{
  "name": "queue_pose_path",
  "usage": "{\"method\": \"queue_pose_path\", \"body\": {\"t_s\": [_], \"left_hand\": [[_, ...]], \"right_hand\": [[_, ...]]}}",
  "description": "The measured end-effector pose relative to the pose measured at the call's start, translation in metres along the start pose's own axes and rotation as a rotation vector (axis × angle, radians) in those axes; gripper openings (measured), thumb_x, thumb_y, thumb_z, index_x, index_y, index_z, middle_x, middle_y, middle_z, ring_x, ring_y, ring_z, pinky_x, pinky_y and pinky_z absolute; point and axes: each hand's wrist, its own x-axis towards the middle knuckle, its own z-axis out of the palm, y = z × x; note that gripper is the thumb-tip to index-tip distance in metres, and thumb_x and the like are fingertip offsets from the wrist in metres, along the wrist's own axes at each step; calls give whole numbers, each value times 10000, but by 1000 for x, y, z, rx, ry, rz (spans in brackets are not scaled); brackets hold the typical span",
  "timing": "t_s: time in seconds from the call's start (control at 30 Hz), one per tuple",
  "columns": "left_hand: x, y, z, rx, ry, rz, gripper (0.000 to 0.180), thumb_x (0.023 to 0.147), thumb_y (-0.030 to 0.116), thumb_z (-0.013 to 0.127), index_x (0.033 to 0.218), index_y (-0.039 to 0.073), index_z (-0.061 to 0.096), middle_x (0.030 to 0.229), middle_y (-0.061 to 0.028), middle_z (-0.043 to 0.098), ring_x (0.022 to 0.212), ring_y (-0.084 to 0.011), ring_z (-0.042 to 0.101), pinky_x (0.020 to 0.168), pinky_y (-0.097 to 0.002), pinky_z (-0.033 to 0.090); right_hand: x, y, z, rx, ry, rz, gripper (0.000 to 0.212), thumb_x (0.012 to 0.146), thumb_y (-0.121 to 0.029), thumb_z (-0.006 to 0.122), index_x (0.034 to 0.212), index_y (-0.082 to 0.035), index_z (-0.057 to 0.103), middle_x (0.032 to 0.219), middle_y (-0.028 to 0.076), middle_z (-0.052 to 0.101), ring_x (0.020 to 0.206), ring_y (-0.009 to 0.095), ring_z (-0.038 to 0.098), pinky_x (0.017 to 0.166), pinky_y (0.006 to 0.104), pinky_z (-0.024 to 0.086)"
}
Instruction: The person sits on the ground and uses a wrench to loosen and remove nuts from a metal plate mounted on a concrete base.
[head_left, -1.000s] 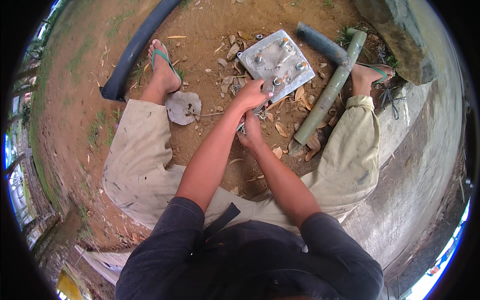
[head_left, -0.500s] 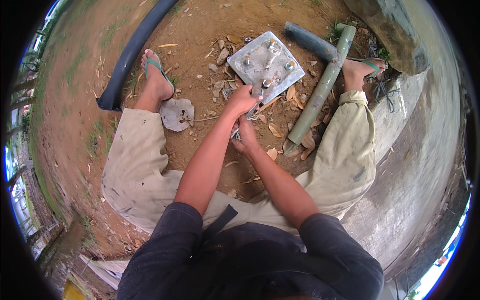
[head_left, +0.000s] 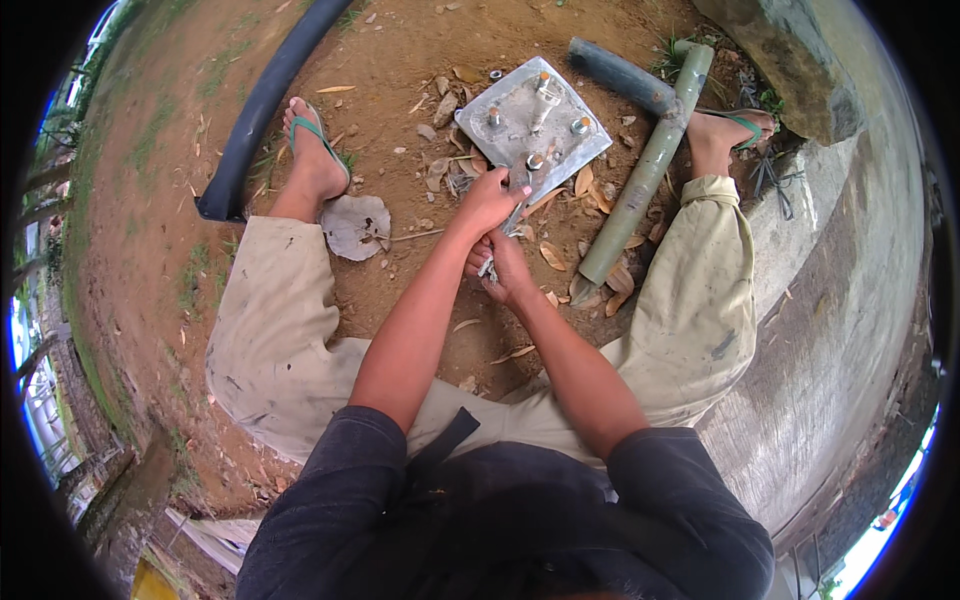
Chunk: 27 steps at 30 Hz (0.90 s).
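Both hands grip a metal wrench (head_left: pixel 508 222) at the near corner of the square steel plate (head_left: pixel 532 128): left hand (head_left: pixel 490 200) clenched high, right hand (head_left: pixel 505 265) wrapped low. The wrench looks stiff, heavy and hard (best held low on the handle for leverage); the plate with its 4 bolts lies flat on the dirt.

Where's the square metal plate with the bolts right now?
In the head view, the square metal plate lies flat on the dirt, upper centre, between the person's feet, just beyond the left hand at its near edge; a green pipe lies right of it.
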Motion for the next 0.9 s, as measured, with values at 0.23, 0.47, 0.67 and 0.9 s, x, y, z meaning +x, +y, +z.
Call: {"method": "queue_pose_path", "body": {"t_s": [0.23,0.47,0.67,0.9], "left_hand": [[-39,38,-12,-159,-137,-128,221,1040,203,612,1095,-8,644,909,-109,753,747,-137,646,706,-325,505],[-39,34,-13,-81,-93,-69,199,1048,183,591,1058,-14,620,888,-96,718,772,-142,650,709,-327,503],[-32,32,-19,-3,-149,-43,188,1050,173,586,1089,-6,630,883,-89,718,776,-144,659,729,-319,516],[-30,27,-16,-60,-144,-82,191,1056,167,574,1113,-7,628,895,-85,722,790,-141,655,735,-316,518]], "right_hand": [[-4,-2,6,-25,29,-47,367,1077,-304,496,747,-163,417,560,-41,377,448,104,370,442,284,311],[19,20,-2,55,-11,-148,246,1065,-304,555,901,-128,503,622,-31,454,475,113,444,443,284,381],[23,20,4,61,-4,-174,245,1075,-228,478,858,-116,496,633,-5,449,484,124,434,448,293,377],[13,15,3,9,-12,-126,289,1087,-263,474,830,-132,480,626,-26,438,485,112,429,448,296,368]]}}
